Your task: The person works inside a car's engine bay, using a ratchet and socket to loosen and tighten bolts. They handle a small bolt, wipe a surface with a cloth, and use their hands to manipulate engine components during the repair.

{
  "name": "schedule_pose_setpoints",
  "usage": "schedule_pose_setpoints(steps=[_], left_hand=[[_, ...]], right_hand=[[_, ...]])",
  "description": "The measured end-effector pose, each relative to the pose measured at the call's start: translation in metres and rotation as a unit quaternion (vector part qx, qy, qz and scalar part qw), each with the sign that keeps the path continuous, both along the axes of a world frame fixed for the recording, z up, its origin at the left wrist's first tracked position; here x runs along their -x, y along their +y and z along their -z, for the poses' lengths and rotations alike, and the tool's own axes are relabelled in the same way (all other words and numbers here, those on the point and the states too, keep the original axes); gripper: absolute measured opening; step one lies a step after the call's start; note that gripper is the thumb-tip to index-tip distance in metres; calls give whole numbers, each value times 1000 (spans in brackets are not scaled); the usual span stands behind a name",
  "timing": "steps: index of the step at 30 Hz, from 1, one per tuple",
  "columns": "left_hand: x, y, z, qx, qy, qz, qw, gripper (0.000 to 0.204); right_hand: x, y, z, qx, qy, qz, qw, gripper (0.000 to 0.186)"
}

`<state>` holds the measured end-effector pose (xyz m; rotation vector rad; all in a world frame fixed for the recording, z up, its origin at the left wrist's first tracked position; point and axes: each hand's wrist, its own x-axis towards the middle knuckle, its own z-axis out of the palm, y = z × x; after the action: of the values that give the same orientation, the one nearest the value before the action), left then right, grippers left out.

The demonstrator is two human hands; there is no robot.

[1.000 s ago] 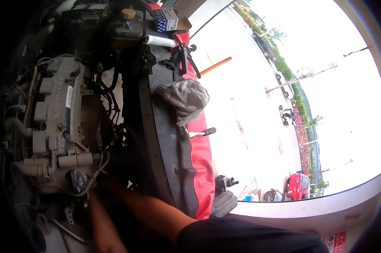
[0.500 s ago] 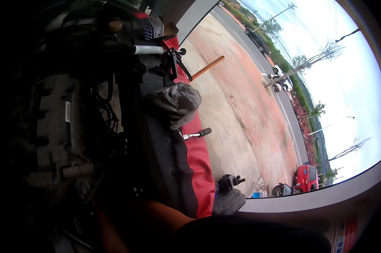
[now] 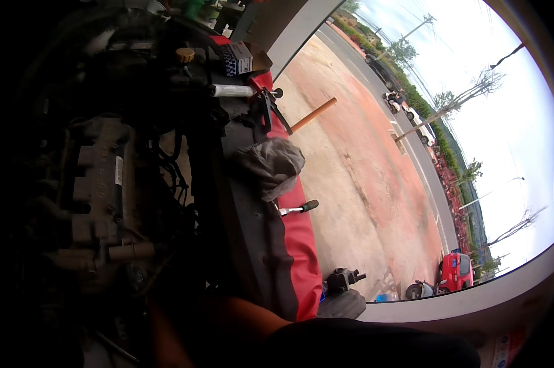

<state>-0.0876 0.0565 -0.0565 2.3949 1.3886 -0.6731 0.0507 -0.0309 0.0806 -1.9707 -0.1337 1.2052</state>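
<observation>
- Leaning over an open engine bay, I have the engine (image 3: 99,202) below me on the left, mostly in shadow.
- On the engine's pale cover sits a small white rectangular label (image 3: 118,170), upright and narrow.
- At the top, on the bay's edge, rests a small box (image 3: 236,58) printed in dark blue and white checks; a brown flap lies just beside it.
- Near that box lies a white tube (image 3: 231,91), on its side, and a yellow cap (image 3: 185,55) stands to its left.
- A red cover (image 3: 298,245) drapes the fender; a grey rag (image 3: 271,164) is bunched on it, and a ratchet (image 3: 298,208) with a black grip lies just below the rag.
- An orange-handled tool (image 3: 313,115) sticks out over the pavement.
- My right forearm (image 3: 240,319) comes in from the lower edge and reaches left into the dark below the engine.
- My left forearm (image 3: 166,337) runs beside it, lower left.
- Both hands are lost in the shadow, so I cannot tell whether my fingers are open, closed or holding anything.
</observation>
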Motion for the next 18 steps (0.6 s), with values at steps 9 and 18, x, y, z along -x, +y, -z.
schedule_pose_setpoints(steps=[9,18], left_hand=[[1,-3,-1,-2,-15,-15,1000,34],[-15,-1,-1,5,-86,-59,995,33]], right_hand=[[-3,-6,3,0,-1,-7,1000,51],[4,-17,31,31,-43,-76,996,50]])
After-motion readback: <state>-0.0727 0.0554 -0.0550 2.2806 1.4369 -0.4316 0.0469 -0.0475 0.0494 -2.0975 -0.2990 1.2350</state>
